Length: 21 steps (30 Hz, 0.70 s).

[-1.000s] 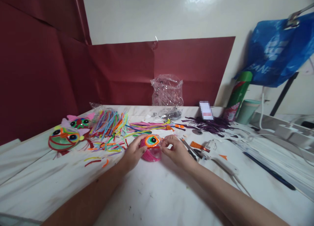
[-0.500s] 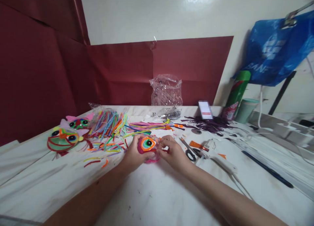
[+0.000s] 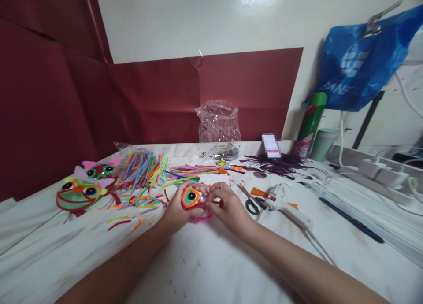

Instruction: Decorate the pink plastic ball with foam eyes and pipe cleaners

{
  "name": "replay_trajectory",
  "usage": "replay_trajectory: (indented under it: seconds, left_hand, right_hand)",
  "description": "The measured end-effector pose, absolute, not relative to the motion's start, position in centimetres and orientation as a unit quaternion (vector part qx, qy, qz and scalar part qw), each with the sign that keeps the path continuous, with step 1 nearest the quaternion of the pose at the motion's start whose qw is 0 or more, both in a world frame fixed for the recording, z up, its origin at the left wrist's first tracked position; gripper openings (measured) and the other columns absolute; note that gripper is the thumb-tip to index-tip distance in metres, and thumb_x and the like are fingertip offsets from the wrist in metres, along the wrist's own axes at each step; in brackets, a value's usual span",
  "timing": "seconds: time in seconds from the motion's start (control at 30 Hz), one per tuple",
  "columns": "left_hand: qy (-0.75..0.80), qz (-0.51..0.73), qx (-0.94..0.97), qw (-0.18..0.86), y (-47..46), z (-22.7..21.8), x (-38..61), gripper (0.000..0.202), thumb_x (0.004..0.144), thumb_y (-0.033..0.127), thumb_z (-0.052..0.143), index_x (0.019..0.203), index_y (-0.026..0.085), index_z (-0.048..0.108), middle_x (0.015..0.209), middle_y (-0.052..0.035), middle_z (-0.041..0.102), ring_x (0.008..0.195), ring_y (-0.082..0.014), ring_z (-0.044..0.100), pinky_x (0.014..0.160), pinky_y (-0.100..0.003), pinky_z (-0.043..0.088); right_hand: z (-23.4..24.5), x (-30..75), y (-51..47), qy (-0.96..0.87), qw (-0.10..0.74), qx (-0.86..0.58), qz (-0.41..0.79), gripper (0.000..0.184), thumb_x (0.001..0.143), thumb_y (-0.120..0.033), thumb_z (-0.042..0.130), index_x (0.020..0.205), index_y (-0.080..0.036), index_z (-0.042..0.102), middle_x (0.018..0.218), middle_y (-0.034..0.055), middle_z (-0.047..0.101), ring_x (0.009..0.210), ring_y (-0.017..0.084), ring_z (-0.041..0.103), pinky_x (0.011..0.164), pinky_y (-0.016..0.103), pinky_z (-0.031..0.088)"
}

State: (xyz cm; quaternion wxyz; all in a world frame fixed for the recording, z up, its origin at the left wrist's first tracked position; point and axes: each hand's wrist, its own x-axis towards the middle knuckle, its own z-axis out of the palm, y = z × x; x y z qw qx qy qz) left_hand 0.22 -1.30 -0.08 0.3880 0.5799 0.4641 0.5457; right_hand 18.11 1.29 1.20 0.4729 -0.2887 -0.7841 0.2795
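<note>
A clear, rounded plastic craft piece (image 3: 202, 213) with pink edging sits low over the table between my hands. On its left side is an eye (image 3: 191, 197) of orange, yellow and green fuzzy rings around a black pupil. My left hand (image 3: 177, 210) grips the piece from the left, thumb along its front. Fingers of my right hand (image 3: 229, 207) are pinched at its right side on a thin red pipe cleaner (image 3: 217, 202), most of which they hide. Nearest my right hand lie scissors (image 3: 253, 202) with black handles.
A white glue gun (image 3: 295, 216) lies right of the scissors, its cord trailing forward. Colourful pipe cleaners (image 3: 142, 169) and cut bits lie left. Two finished-looking face pieces (image 3: 77, 198) stand far left. Dark purple strips (image 3: 277, 164), a phone (image 3: 271, 146) and a dark stick (image 3: 352, 220) are rightward.
The whole view has shifted a little, so most things appear further left. The craft piece has turned slightly in my left hand, and my right fingers stay at its right side.
</note>
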Motion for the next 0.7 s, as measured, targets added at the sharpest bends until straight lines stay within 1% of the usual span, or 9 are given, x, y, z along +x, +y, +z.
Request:
replay_trajectory:
  seconds: [0.13, 0.23, 0.33, 0.47, 0.6, 0.7]
  left_hand:
    - [0.448, 0.554, 0.581, 0.393, -1.3, -0.1, -0.2, 0.086, 0.050, 0.030, 0.085, 0.124, 0.023, 0.042, 0.124, -0.0104, 0.058, 0.110, -0.0286, 0.058, 0.087, -0.033, 0.048]
    - [0.441, 0.551, 0.575, 0.413, -1.3, -0.1, -0.4, 0.088, 0.050, 0.030, 0.086, 0.126, 0.024, 0.041, 0.125, -0.0104, 0.058, 0.110, -0.0285, 0.058, 0.085, -0.032, 0.049]
    - [0.431, 0.553, 0.574, 0.423, -1.5, -0.1, -0.6, 0.089, 0.050, 0.031, 0.086, 0.127, 0.024, 0.042, 0.126, -0.0111, 0.058, 0.110, -0.0296, 0.059, 0.084, -0.032, 0.050]
    - [0.416, 0.559, 0.578, 0.425, -1.7, 0.1, -0.6, 0.088, 0.051, 0.032, 0.086, 0.127, 0.023, 0.044, 0.127, -0.0124, 0.058, 0.110, -0.0303, 0.058, 0.086, -0.034, 0.049]
    - [0.396, 0.571, 0.572, 0.437, -1.8, 0.3, -0.5, 0.092, 0.050, 0.032, 0.087, 0.130, 0.024, 0.043, 0.129, -0.0130, 0.057, 0.113, -0.0316, 0.058, 0.090, -0.036, 0.049]
    - [0.381, 0.574, 0.572, 0.445, -1.8, 0.3, -0.5, 0.092, 0.049, 0.031, 0.087, 0.129, 0.024, 0.043, 0.131, -0.0127, 0.056, 0.114, -0.0317, 0.057, 0.091, -0.036, 0.049]
  right_hand:
    - [1.5, 18.3, 1.1, -0.781, 0.467, -0.296, 0.292, 0.019, 0.075, -0.003, 0.058, 0.066, -0.020, 0.057, 0.091, 0.0042, 0.053, 0.086, 0.018, 0.055, 0.071, 0.029, 0.046]
    - [1.7, 18.5, 1.1, -0.782, 0.462, -0.301, 0.290, 0.019, 0.075, -0.003, 0.058, 0.066, -0.020, 0.057, 0.090, 0.0039, 0.054, 0.083, 0.018, 0.055, 0.068, 0.028, 0.045]
    - [1.9, 18.6, 1.0, -0.786, 0.465, -0.294, 0.283, 0.020, 0.075, -0.003, 0.059, 0.065, -0.020, 0.057, 0.087, 0.0031, 0.055, 0.081, 0.017, 0.055, 0.067, 0.028, 0.044]
    - [2.1, 18.7, 0.7, -0.786, 0.474, -0.290, 0.273, 0.020, 0.075, -0.002, 0.058, 0.066, -0.020, 0.057, 0.088, 0.0039, 0.054, 0.082, 0.018, 0.055, 0.067, 0.028, 0.044]
    - [2.4, 18.8, 0.3, -0.787, 0.485, -0.280, 0.258, 0.020, 0.075, -0.002, 0.058, 0.067, -0.020, 0.058, 0.083, 0.0026, 0.052, 0.081, 0.017, 0.054, 0.069, 0.028, 0.044]
    - [2.5, 18.8, 0.3, -0.784, 0.487, -0.281, 0.263, 0.019, 0.075, -0.003, 0.058, 0.067, -0.020, 0.058, 0.083, 0.0026, 0.052, 0.080, 0.017, 0.054, 0.067, 0.027, 0.044]
